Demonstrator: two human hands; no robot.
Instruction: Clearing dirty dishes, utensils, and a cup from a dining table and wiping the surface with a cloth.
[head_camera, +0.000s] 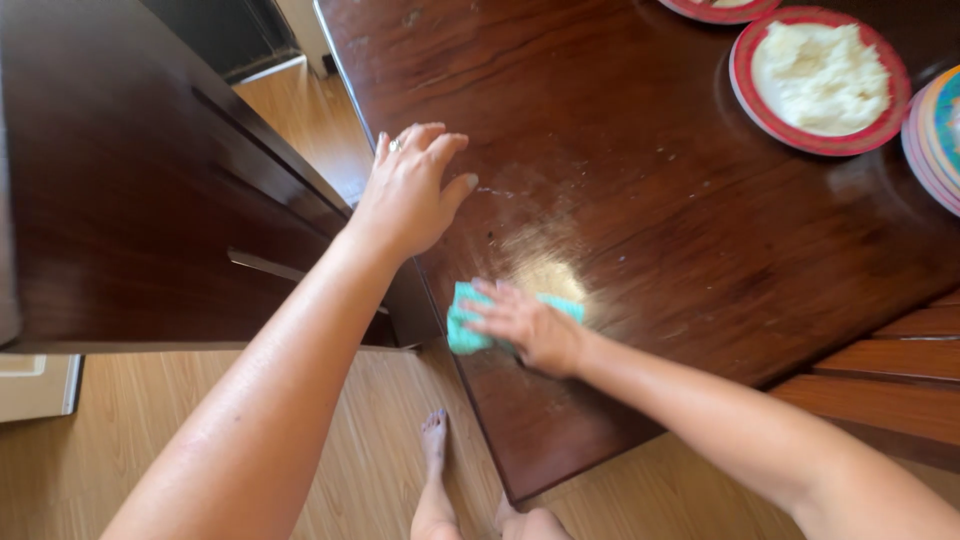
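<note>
At the far left stands a dark wooden cabinet with drawer fronts. Your left hand lies released, fingers spread, flat on the edge of the dark wooden desk — holding nothing. Just right of it and nearer you, your right hand presses down on a teal cloth, fingers flat over it near the desk's edge. Far right — a red-rimmed plate of white food, well apart from the cloth.

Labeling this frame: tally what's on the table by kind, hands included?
Hands: 2, left hand and right hand
Teal cloth: 1
Red-rimmed plates: 2, one with white food, one cut off
Colourful plate stack: 1
Total: 6
</note>
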